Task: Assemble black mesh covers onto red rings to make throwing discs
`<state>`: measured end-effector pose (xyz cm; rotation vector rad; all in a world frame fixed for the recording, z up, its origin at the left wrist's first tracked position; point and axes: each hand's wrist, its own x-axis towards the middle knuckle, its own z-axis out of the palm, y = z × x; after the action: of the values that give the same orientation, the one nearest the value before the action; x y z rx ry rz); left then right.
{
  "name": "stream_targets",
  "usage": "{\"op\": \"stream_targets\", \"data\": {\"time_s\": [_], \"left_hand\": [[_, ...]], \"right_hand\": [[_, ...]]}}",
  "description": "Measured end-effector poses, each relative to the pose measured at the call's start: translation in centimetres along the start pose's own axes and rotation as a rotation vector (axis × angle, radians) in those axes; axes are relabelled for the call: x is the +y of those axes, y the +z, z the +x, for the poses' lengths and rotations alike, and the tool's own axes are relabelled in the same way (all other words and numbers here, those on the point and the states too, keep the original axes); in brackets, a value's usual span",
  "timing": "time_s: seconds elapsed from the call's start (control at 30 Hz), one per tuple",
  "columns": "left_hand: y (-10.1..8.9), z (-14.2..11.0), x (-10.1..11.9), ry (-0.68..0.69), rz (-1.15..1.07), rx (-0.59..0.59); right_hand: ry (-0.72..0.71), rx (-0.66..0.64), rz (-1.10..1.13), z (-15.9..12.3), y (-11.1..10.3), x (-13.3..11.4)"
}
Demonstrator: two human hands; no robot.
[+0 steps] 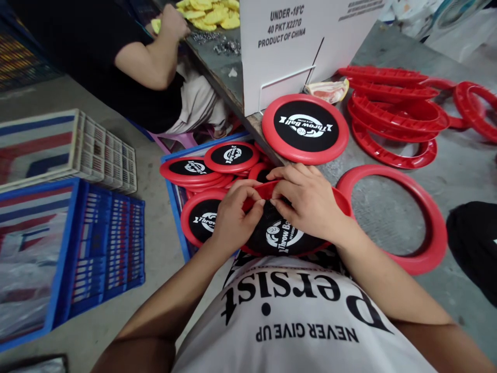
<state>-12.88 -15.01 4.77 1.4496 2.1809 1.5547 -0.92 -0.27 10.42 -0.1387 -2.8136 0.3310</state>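
Observation:
Close to my body, a round throw-ball disc (285, 235) shows a black printed centre and a red rim. My left hand (237, 211) pinches its far edge between thumb and fingers. Just beside it, my right hand (305, 199) pinches the same edge, the fingertips of both hands nearly meeting where black material meets red. Part of the rim is hidden under my hands. A finished-looking disc (306, 128) lies flat on the table beyond my right hand. To the right rests a smooth red ring (435, 228) with an open middle.
Several discs (232, 156) fill a blue crate at left. Ribbed red rings (396, 114) are piled on the grey table (399, 207). A white carton (295, 46) stands at the back. Another person (151, 62) sits by yellow pieces (212, 13). Black material (476, 248) lies far right.

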Motion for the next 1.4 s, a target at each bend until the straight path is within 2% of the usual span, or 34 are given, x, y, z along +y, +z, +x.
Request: {"op": "stream_targets", "data": {"time_s": [0.2, 0.4, 0.53, 0.63, 0.7, 0.77, 0.83, 0.9, 0.97, 1.0, 1.07, 1.13, 1.23, 1.3, 1.4], "left_hand": [[0.3, 0.1, 0.1, -0.012, 0.048, 0.022], [0.6, 0.0, -0.3, 0.077, 0.129, 0.043], [1.0, 0.1, -1.0, 0.086, 0.165, 0.020], [1.1, 0.0, -1.5, 0.055, 0.135, 0.036], [0.8, 0.0, -2.0, -0.020, 0.103, 0.064], [0.1, 0.1, -2.6, -0.101, 0.064, 0.024], [-1.0, 0.5, -3.3, -0.165, 0.057, -0.069], [-2.3, 1.0, -4.1, -0.234, 0.058, -0.201], [-3.5, 1.6, -4.9, -0.317, 0.016, -0.271], [-3.9, 1.8, -5.2, -0.352, -0.036, -0.289], [-4.3, 2.1, -5.8, -0.421, -0.199, -0.322], [-4.4, 2.2, -6.0, -0.517, -0.399, -0.355], [-4.3, 2.4, -5.6, -0.693, -0.618, -0.378], [-4.3, 2.5, -5.1, -0.735, -0.699, -0.361], [-4.7, 2.5, -4.3, -0.737, -0.748, -0.295]], "right_hand": [[0.005, 0.018, -0.053, 0.1, 0.3, -0.1], [0.028, 0.015, -0.076, 0.3, 0.8, -0.2], [0.034, 0.019, -0.073, 0.5, 1.5, 0.0], [-0.026, 0.083, 0.069, 0.5, 0.7, 0.6], [-0.055, 0.199, 0.171, -0.4, -1.0, 1.7], [0.031, 0.332, 0.161, -2.4, -3.3, 3.4], [0.224, 0.395, 0.061, -6.0, -5.5, 5.8], [0.494, 0.399, -0.090, -10.7, -7.0, 8.6], [0.751, 0.272, -0.298, -16.1, -7.5, 11.1], [0.850, 0.190, -0.404, -18.7, -7.3, 12.1], [1.000, 0.110, -0.519, -23.2, -6.4, 13.2], [1.063, 0.083, -0.532, -26.0, -5.2, 13.5], [1.007, 0.209, -0.545, -27.1, -3.6, 13.2], [0.931, 0.297, -0.562, -27.1, -3.2, 13.3], [0.930, 0.296, -0.546, -28.1, -3.1, 14.7]]}}
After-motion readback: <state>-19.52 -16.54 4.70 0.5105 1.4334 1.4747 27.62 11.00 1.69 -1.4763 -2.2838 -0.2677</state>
